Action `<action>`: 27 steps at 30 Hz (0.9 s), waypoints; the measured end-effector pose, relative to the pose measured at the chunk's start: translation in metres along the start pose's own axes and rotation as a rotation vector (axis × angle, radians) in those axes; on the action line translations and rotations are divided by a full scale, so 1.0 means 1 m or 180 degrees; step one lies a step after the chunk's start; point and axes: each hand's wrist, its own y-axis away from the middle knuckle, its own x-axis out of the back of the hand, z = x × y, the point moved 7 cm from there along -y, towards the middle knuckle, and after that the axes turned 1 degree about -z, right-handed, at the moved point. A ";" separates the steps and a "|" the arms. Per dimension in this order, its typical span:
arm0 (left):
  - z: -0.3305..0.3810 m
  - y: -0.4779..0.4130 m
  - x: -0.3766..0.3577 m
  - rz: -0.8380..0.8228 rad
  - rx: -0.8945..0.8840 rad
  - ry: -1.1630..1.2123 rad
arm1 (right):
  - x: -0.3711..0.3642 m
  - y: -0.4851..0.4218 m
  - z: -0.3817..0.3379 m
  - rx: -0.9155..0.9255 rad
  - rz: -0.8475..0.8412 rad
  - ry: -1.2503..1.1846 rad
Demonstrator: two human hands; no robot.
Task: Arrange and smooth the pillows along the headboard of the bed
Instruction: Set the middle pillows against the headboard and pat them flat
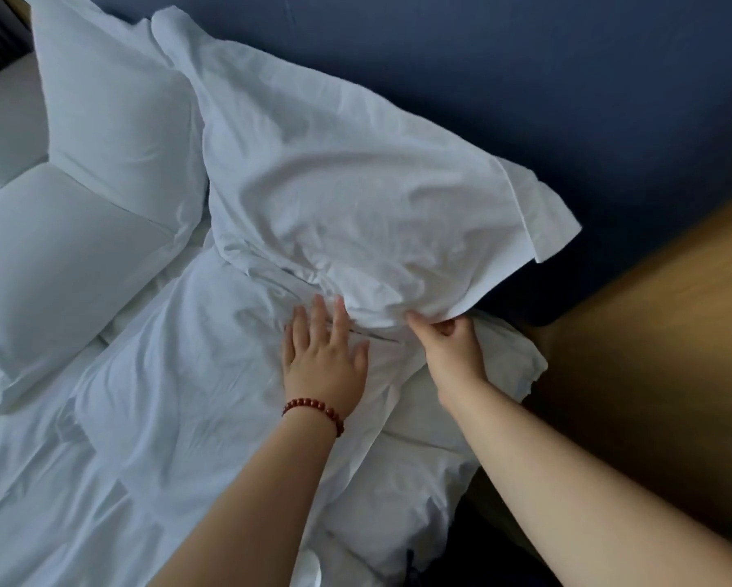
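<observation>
Pillow (355,197) sits at frame centre, rumpled, leaning on headboard (525,78). Right hand (453,345) grip pinches only its lower hem. Left hand (326,358) grip is wide, flat on lower pillow (194,374). Risk: a tug drags the case, not the filling, which leaves creases or slides it off lower right.

furniture: dark blue headboard (525,78) behind, light wood surface (652,332) right of it | light: dim, soft

Four pillows (114,112) (59,256) (347,197) (194,366), two hands (324,353) (451,345), one bracelet (313,406), one headboard (525,78).
</observation>
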 end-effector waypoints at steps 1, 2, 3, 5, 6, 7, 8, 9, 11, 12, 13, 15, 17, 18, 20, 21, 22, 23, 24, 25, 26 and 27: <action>-0.009 0.003 0.003 0.0098 0.0080 -0.0007 | -0.001 -0.005 -0.003 0.0120 0.0134 0.0110; -0.020 0.009 0.001 0.0089 0.0186 -0.0075 | 0.003 -0.011 -0.007 0.0230 0.0342 0.0252; -0.031 0.014 -0.004 -0.0051 0.0274 -0.0177 | 0.010 -0.016 -0.010 0.0311 0.0566 0.0392; -0.044 0.023 -0.015 -0.0400 0.0293 -0.0291 | 0.025 -0.013 -0.012 0.0397 0.0904 0.0602; -0.046 0.023 -0.014 -0.0453 0.0254 -0.0263 | 0.028 -0.004 -0.011 0.0373 0.0913 0.0653; -0.046 0.023 -0.009 -0.0403 0.0227 -0.0184 | 0.028 0.008 -0.008 0.0325 0.0803 0.0780; -0.049 0.023 0.000 -0.0246 0.0252 -0.0070 | 0.023 0.022 -0.004 0.0379 0.0616 0.1104; -0.056 0.024 0.009 -0.0020 0.0342 0.0025 | 0.012 0.037 -0.005 0.0676 0.0331 0.1529; -0.082 0.031 0.018 0.0253 0.0681 0.0034 | -0.032 0.076 -0.021 0.2147 -0.0349 0.2042; -0.096 0.034 0.016 0.0208 0.0820 0.0006 | -0.060 0.094 -0.026 0.2983 -0.0754 0.2188; -0.105 0.036 0.012 0.0095 0.0879 -0.0014 | -0.091 0.104 -0.029 0.3697 -0.1132 0.2364; -0.114 0.036 0.002 -0.0079 0.0877 -0.0024 | -0.152 0.093 -0.033 0.4479 -0.1687 0.3081; -0.116 0.038 -0.004 -0.0048 0.0911 0.0009 | -0.193 0.051 -0.039 0.4628 -0.1673 0.3928; -0.119 0.040 -0.008 -0.0009 0.0960 0.0023 | -0.202 0.028 -0.044 0.4537 -0.1630 0.4350; -0.124 0.042 -0.015 -0.0038 0.1025 0.0011 | -0.206 -0.006 -0.041 0.4200 -0.1656 0.4866; -0.128 0.042 -0.018 -0.0093 0.1052 -0.0007 | -0.206 -0.014 -0.037 0.4066 -0.1668 0.4915; -0.130 0.041 -0.019 -0.0149 0.1075 -0.0027 | -0.208 -0.017 -0.034 0.3912 -0.1675 0.4883; -0.131 0.039 -0.018 -0.0190 0.1079 -0.0034 | -0.210 -0.018 -0.032 0.3784 -0.1649 0.4805; -0.131 0.037 -0.016 -0.0201 0.1047 -0.0016 | -0.212 -0.016 -0.031 0.3674 -0.1646 0.4722; -0.131 0.036 -0.012 -0.0175 0.0995 0.0028 | -0.213 -0.013 -0.032 0.3567 -0.1692 0.4639; -0.131 0.035 -0.006 -0.0036 0.0959 0.0104 | -0.216 -0.009 -0.036 0.3537 -0.1738 0.4508; -0.133 0.036 0.003 0.0238 0.0944 0.0202 | -0.222 -0.004 -0.043 0.3643 -0.1776 0.4303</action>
